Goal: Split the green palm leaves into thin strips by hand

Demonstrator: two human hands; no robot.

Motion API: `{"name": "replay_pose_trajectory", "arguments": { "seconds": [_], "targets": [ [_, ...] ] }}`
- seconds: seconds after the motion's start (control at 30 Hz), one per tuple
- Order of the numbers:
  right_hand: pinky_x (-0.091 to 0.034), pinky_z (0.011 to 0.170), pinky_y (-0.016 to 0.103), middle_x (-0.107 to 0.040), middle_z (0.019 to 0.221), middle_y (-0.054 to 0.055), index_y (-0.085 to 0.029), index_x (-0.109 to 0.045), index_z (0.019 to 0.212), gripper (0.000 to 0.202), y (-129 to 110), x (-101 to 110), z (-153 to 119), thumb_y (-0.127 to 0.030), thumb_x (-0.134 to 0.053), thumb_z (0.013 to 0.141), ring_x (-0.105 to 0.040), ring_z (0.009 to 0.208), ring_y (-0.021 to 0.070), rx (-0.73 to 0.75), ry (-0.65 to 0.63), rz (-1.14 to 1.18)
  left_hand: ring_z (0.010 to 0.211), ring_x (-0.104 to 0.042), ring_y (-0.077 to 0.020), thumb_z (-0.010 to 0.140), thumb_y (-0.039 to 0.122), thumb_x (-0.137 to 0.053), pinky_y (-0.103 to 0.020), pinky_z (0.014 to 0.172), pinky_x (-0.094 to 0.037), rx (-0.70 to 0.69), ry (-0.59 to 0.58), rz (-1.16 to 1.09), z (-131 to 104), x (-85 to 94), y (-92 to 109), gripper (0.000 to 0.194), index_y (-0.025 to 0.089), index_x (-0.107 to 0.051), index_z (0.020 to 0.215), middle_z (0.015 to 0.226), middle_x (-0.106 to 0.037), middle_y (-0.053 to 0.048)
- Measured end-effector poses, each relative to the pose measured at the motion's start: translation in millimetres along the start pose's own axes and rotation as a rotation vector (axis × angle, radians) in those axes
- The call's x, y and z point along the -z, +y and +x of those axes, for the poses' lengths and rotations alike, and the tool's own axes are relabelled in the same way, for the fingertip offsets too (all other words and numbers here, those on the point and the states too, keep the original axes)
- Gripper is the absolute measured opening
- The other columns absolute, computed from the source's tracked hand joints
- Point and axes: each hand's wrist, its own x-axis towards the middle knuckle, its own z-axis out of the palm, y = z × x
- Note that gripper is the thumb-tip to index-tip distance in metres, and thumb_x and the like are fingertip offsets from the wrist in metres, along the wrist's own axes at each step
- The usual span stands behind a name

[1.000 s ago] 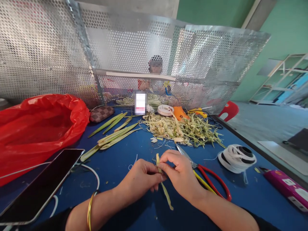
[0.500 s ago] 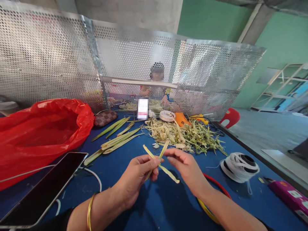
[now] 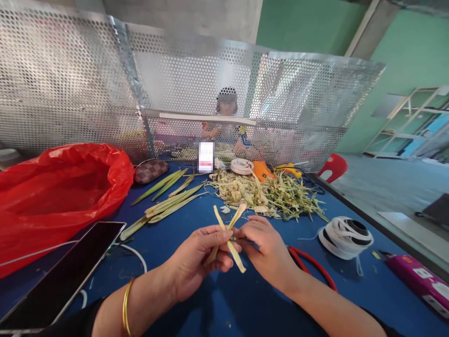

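Note:
My left hand (image 3: 206, 248) is closed in a pinch on crossed pale green-yellow leaf strips (image 3: 235, 256), holding them above the table. Their ends stick out up and down in an X shape. Against the crossing, the curled fingertips of my right hand (image 3: 263, 245) press together beside the left thumb; what they grip there is hidden. Beyond the hands lies a heap of dried leaf scraps (image 3: 266, 194). Several long green stalks (image 3: 175, 203) rest on the blue table to the left of it.
A red plastic bag (image 3: 63, 187) and a tablet (image 3: 66, 276) with a white cable are at left. At right are a spool of white ribbon (image 3: 345, 238), red-handled pliers or scissors (image 3: 312, 267) and a purple tool (image 3: 417, 281). Behind a perforated metal screen (image 3: 189, 75) sits another person.
My right hand has closed in on the crossing, its fingers now curled against it. The lower strip end has swung from pointing right to pointing more downward.

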Motion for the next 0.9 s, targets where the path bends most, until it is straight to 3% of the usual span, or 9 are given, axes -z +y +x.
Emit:
{"name": "replay_pose_trajectory", "arguments": {
  "seconds": [0.13,0.33,0.57,0.67,0.77,0.9],
  "targets": [
    [-0.032,0.093,0.036,-0.061,0.067,-0.002,-0.021,-0.055,0.071,0.016,-2.6,4.9,1.0,-0.015,-0.051,0.085,-0.057,0.067,0.0131,0.050,0.015,-0.124,0.040,-0.049,-0.0037,0.071,0.018,-0.069,-0.015,0.044,-0.041,0.021,0.034,-0.104,3.3,0.6,-0.2,0.016,0.012,-0.067,0.086,0.059,-0.062,0.001],
    [-0.031,0.094,0.039,-0.061,0.066,0.000,-0.021,-0.055,0.072,0.020,-4.7,9.7,2.7,-0.010,-0.044,0.085,-0.056,0.067,0.0139,0.068,0.012,-0.223,0.040,-0.047,-0.0035,0.067,0.017,-0.073,-0.014,0.043,-0.039,-0.020,0.033,-0.121,5.0,2.8,-2.1,0.011,0.013,-0.066,0.075,0.053,-0.059,0.002],
    [-0.030,0.097,0.038,-0.060,0.062,-0.005,-0.021,-0.057,0.067,0.020,1.5,6.7,7.4,-0.019,-0.053,0.086,-0.055,0.061,0.0105,-0.119,-0.087,0.044,0.038,-0.046,-0.0029,0.071,0.014,-0.068,-0.014,0.041,-0.039,-0.046,0.053,-0.146,8.0,4.5,-3.9,0.006,0.012,-0.065,0.076,0.052,-0.058,0.003],
    [-0.027,0.101,0.041,-0.067,0.075,-0.004,-0.024,-0.062,0.079,0.009,0.0,5.1,8.2,-0.027,-0.056,0.085,-0.061,0.073,0.0134,-0.185,-0.089,0.172,0.038,-0.046,-0.0034,0.073,0.015,-0.067,-0.015,0.042,-0.041,-0.028,0.028,-0.183,8.0,3.1,-4.4,0.008,0.013,-0.066,0.080,0.053,-0.058,0.003],
    [-0.026,0.102,0.042,-0.069,0.083,-0.002,-0.025,-0.064,0.086,0.010,-2.8,2.2,7.0,-0.033,-0.058,0.085,-0.063,0.082,0.0158,-0.190,-0.061,0.247,0.039,-0.047,-0.0034,0.073,0.016,-0.068,-0.015,0.042,-0.042,-0.004,0.021,-0.184,7.4,2.5,-6.4,0.009,0.013,-0.065,0.080,0.054,-0.058,0.003],
    [-0.029,0.101,0.040,-0.067,0.076,-0.003,-0.023,-0.062,0.079,0.014,-5.5,-2.8,3.4,-0.030,-0.054,0.087,-0.061,0.073,0.0131,-0.144,-0.002,0.224,0.041,-0.050,-0.0046,0.071,0.019,-0.070,-0.016,0.044,-0.042,0.027,0.016,-0.168,7.3,1.6,-11.2,0.012,0.012,-0.065,0.079,0.057,-0.059,0.002]
  ]
}}
